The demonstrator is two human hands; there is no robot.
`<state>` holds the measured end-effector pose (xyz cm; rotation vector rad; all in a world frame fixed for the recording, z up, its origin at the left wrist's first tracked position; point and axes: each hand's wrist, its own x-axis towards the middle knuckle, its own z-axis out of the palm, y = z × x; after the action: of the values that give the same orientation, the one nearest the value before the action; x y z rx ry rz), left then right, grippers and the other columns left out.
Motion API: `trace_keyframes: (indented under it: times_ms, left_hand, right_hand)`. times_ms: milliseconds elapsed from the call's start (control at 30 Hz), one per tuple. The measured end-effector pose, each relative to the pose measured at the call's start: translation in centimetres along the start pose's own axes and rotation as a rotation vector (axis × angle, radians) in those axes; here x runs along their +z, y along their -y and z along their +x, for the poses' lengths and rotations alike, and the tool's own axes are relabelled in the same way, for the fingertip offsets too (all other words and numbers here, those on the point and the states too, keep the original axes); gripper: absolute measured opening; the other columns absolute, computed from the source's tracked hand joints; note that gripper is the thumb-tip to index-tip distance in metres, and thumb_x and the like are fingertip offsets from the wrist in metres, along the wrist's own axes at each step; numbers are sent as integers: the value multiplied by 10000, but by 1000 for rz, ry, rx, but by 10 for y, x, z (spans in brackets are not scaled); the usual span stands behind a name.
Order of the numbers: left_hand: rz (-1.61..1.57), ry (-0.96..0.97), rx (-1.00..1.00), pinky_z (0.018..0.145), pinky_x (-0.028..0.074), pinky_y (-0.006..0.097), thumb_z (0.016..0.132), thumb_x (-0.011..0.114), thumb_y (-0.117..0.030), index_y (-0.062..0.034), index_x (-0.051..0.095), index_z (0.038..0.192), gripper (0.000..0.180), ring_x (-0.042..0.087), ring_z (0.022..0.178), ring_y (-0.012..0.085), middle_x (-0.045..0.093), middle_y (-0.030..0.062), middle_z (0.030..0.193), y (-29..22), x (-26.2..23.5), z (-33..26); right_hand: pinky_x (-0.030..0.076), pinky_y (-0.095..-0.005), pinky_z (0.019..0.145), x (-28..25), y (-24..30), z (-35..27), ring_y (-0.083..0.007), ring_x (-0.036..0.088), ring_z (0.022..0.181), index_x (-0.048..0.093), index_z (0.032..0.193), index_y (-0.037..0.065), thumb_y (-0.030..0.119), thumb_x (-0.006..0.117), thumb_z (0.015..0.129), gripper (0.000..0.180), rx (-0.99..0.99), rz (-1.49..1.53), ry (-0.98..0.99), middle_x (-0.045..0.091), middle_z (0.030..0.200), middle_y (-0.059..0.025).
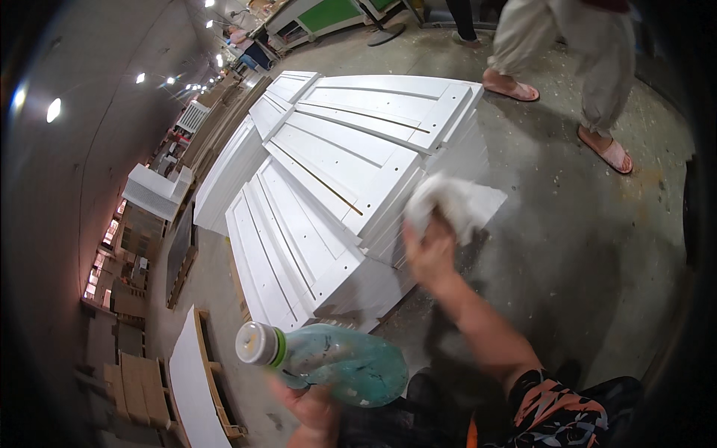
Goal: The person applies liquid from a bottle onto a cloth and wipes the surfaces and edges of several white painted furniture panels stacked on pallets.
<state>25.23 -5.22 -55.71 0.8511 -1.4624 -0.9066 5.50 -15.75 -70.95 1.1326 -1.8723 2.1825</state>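
My left hand [310,407] is wrapped round a clear, blue-green plastic bottle [351,366] with a white cap and a green ring. The bottle lies tilted on its side, its dented wall marked with dark smears. In my right hand [431,254] is a bunched white cloth [448,198], blurred by motion. The cloth is beside the end edges of a stack of white panels [351,175]; whether it touches them I cannot tell. The panels have recessed faces, small dark holes and brown grooves. A nearer stack of similar white panels [287,243] stands between my two hands and beyond.
Another person's legs in light trousers and pink slippers [523,91] stand at the far right on the grey floor [567,239]. A pallet [216,373] bearing a white board lies at lower left. Farther off are a white box-shaped piece [153,190] and a green-fronted workbench [325,16].
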Motion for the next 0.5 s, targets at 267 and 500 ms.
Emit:
trace_keyframes:
  times_ms: [267, 500]
  left_hand:
    - [40, 52, -69, 699, 529, 311, 773, 619, -27, 6, 583, 1055, 286, 633, 772, 182, 642, 65, 891, -9, 12, 3]
    - [-93, 218, -128, 902, 484, 349, 728, 747, -44, 32, 503, 1223, 558, 627, 991, 213, 640, 110, 1086, -2, -6, -5]
  right_hand:
    - [354, -545, 1008, -15, 31, -42, -480, 413, 1233, 509, 1258, -13, 331, 642, 796, 591, -381, -414, 316, 539, 1224, -242]
    - [356, -529, 962, -15, 6, 22, -481, 412, 1138, 567, 1198, 27, 309, 620, 839, 460, 82, -19, 43, 470, 1294, -250]
